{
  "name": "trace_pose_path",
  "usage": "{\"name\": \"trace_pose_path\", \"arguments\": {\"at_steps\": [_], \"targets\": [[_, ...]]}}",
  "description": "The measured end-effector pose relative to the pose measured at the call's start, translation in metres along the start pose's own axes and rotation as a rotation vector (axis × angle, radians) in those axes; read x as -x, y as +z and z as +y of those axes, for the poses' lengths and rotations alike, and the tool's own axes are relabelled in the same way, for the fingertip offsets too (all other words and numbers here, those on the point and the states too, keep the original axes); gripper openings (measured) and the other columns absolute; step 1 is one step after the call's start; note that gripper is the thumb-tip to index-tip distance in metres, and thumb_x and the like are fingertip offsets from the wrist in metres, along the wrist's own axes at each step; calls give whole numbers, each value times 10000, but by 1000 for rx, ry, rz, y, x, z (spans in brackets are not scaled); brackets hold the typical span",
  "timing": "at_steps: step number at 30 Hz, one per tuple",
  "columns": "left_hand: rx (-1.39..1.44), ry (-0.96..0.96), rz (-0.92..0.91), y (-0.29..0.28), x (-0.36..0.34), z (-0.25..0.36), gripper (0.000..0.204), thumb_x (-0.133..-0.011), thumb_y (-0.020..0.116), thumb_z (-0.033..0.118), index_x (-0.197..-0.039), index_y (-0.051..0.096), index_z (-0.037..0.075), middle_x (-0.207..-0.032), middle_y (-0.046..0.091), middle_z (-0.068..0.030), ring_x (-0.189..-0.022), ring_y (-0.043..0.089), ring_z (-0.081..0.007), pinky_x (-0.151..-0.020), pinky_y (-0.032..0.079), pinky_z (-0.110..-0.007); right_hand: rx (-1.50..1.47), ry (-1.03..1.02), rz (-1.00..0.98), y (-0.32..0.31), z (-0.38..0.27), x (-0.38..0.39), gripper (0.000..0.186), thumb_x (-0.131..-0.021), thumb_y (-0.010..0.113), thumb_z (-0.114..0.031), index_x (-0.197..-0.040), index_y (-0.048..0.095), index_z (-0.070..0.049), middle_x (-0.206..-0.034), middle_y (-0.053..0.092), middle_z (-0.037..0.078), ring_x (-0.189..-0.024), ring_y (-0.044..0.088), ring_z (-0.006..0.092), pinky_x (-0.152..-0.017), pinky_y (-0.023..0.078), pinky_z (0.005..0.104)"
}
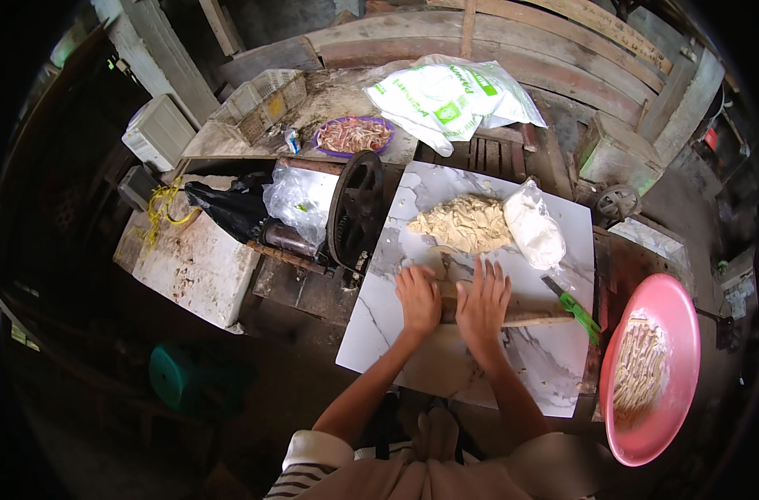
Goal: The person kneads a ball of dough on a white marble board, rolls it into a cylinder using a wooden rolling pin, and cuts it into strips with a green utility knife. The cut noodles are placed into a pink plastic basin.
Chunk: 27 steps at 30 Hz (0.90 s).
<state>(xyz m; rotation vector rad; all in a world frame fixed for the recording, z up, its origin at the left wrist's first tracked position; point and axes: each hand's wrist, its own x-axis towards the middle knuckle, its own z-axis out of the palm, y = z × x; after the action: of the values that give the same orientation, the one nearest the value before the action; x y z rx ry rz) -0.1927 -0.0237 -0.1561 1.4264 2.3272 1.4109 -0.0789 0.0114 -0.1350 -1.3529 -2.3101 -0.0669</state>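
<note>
My left hand [418, 302] and my right hand [482, 307] lie side by side over what looks like a wooden rolling pin [533, 319], fingers stretched forward and not wrapped round it. The pin lies crosswise on a white marble-patterned board [371, 321], its right end showing past my right hand. What is under my palms is hidden. Beyond my fingers sits a lumpy heap of pale dough [463, 223], with a clear bag of white powder [534, 227] against its right side. A green-handled cutter knife [579, 315] rests at the board's right edge.
A pink basin [692, 333] holding floured strips stands at the right. Left of the board is a rolling machine with a dark flywheel [354, 212]. Behind are a purple-rimmed tray [388, 143] of strips, a white-green sack [463, 100] and a plastic crate [267, 100].
</note>
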Motion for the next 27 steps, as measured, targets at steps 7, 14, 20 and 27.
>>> {"name": "trace_pose_path", "arguments": {"at_steps": [7,14,20,27], "targets": [[23,32,-58,-15,31,-2,241,-746,552,34,-977,486,58,-980,447,-144,-944,413,-338,-823,329,-458,72,-58,-98,-25,-8,27,603,-907,499,-337,-1403,331,-40,-1453,305,220,-1378,249,317,-1084,204,505],[-15,139,-12,18,-56,6,200,-778,567,54,-966,497,60,-987,451,-140,-963,415,-338,-813,334,-455,0,42,93,12,8,-47,541,-939,460,-320,-1372,356,-11,-1422,345,201,-1374,244,327,-1084,199,525],[-64,156,-56,25,-45,-1,201,-779,564,46,-968,500,59,-994,464,-139,-966,419,-339,-804,348,-458,28,62,67,14,8,-39,529,-946,456,-321,-1358,370,0,-1405,380,193,-1368,266,318,-1088,205,522],[27,206,-168,-12,17,-2,239,-733,551,11,-962,490,40,-969,463,-150,-924,411,-355,-807,348,-456,42,-61,-25,-12,-6,33,581,-914,495,-323,-1379,359,-2,-1394,411,189,-1356,312,301,-1096,215,509]]}}
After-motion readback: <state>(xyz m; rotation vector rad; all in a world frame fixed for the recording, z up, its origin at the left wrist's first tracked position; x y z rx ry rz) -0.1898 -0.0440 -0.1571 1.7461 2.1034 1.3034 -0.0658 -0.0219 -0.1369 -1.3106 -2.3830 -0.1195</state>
